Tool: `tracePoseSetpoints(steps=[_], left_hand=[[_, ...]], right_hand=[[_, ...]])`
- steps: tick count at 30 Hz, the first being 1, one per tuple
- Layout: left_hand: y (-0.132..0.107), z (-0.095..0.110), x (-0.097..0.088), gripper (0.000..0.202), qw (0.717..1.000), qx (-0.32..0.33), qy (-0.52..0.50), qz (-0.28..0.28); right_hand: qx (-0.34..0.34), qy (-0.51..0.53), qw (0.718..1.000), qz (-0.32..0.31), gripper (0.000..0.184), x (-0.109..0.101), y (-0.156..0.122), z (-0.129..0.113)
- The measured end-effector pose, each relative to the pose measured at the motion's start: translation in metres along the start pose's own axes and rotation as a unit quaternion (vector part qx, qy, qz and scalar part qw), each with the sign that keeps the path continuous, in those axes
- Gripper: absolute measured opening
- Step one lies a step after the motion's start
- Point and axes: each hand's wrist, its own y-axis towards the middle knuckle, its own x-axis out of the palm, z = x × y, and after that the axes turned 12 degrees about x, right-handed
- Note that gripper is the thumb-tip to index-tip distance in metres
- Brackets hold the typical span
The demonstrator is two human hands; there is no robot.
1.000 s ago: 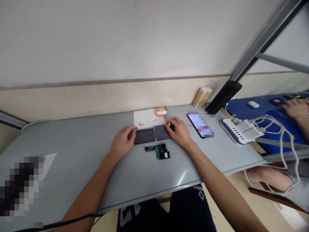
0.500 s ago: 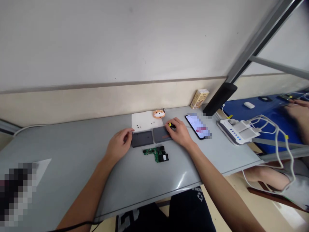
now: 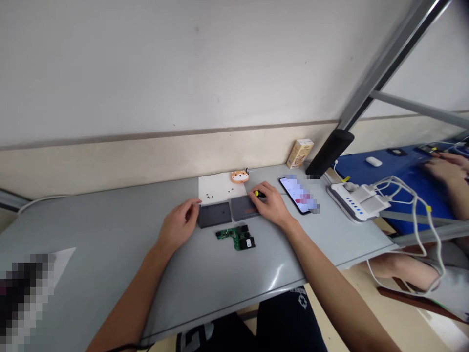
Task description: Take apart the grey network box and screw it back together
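Two dark grey casing halves lie side by side on the grey table. At the left edge of the open, tray-like casing half (image 3: 215,215) rests my left hand (image 3: 179,220), its fingers loosely curled with thumb and index apart; whether it presses on that edge I cannot tell. My right hand (image 3: 273,205) lies over the right end of the other casing half (image 3: 242,209). Its fingers are closed on a small black tool with a yellow end, a screwdriver (image 3: 257,193) by its look; the tip is hidden. A green circuit board (image 3: 236,238) lies in front of both halves.
Several tiny dark screws lie on a white paper sheet (image 3: 216,186), beside an orange animal-faced case (image 3: 240,176). To the right are a phone (image 3: 295,193), a small box (image 3: 299,153), a black cylinder (image 3: 331,152) and a power strip (image 3: 353,203) with cables. Another person's hands are far right.
The whole view has shifted slightly, with the table things a little lower and left in the picture. Both hands stay at the same casing halves, and the screwdriver remains in my right hand.
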Motion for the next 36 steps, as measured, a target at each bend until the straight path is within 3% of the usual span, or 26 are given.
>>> tracePoseSetpoints(steps=[8, 14, 20, 25, 28, 33, 36], left_hand=[[0.001, 0.000, 0.002, 0.036, 1.000, -0.007, 0.003, -0.019], [0.000, 0.001, -0.004, 0.037, 0.996, 0.020, -0.031, -0.083], [-0.002, -0.002, -0.013, 0.038, 0.994, 0.029, -0.019, -0.101], [-0.002, -0.010, -0.026, 0.030, 0.999, 0.023, 0.000, -0.038], [-0.003, -0.011, -0.028, 0.026, 0.999, 0.021, 0.018, -0.044], [-0.002, -0.006, -0.022, 0.023, 0.997, 0.043, 0.024, -0.066], [-0.002, -0.005, -0.019, 0.024, 0.996, 0.023, 0.037, -0.076]], right_hand=[[-0.017, 0.010, 1.000, 0.007, 0.021, -0.002, 0.000, -0.005], [-0.076, 0.009, 0.995, 0.059, 0.016, -0.016, -0.015, -0.021], [-0.092, -0.112, 0.990, -0.003, 0.017, -0.015, -0.032, -0.019], [-0.133, -0.098, 0.986, -0.014, 0.012, -0.011, -0.058, -0.024], [-0.162, -0.099, 0.980, -0.058, 0.012, -0.008, -0.075, -0.024], [-0.146, -0.104, 0.979, -0.102, 0.026, -0.005, -0.085, -0.022], [-0.142, -0.112, 0.975, -0.125, 0.034, -0.005, -0.084, -0.023]])
